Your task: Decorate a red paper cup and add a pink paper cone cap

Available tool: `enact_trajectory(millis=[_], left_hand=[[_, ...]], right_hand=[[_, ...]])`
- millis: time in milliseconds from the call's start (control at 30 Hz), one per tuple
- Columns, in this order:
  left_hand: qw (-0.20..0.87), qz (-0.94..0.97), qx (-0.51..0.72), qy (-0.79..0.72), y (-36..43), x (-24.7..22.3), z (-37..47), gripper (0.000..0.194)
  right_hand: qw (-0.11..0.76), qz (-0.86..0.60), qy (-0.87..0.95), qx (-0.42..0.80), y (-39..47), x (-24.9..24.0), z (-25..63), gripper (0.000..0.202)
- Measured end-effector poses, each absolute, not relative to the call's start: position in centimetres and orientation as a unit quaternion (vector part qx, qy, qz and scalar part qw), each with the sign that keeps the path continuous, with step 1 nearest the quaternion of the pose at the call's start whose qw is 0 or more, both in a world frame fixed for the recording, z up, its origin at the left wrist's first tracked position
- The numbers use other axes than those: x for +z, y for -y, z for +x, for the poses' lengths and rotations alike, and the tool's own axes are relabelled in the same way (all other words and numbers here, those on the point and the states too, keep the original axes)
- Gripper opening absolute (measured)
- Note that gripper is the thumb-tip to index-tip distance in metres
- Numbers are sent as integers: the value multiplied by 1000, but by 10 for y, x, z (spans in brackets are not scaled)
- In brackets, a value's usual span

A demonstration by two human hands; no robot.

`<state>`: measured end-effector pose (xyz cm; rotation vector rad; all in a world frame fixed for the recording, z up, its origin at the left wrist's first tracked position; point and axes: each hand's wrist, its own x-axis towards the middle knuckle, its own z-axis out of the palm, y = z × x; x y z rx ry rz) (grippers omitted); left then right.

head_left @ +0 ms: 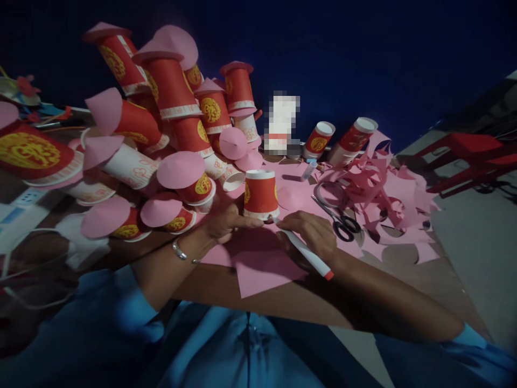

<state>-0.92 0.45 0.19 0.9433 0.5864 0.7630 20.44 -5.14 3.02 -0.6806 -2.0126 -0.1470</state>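
Observation:
A red paper cup (260,195) with white bands stands upside down on pink paper (262,258) in the middle. Close to its lower left edge is my left hand (228,222), with the thumb stretched toward the cup's rim and the other fingers curled; whatever they grip, if anything, is hidden. A silver bracelet (179,250) circles the left wrist. My right hand (309,234) is closed around a white marker (305,252) with a red end, and its tip points at the foot of the cup. The marker's tip is near the left thumb.
Red and white cups with pink paper cones (181,170) crowd the left side. Black-handled scissors (339,221), a roll of tape (329,193) and pink scraps (388,188) lie to the right. Two stacks of cups (319,141) lean behind. A red stool (472,156) stands farther right.

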Motion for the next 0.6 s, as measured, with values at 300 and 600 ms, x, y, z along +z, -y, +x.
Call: enact_trajectory(millis=[300,600], left_hand=[[781,441,356,-262,-5,4,-8,70],[771,447,360,-277,-4,5,-10,71]], right_hand=[[484,-292,823,-59,53,31,204,13],[479,-290,826,-65,54,33,202,9]])
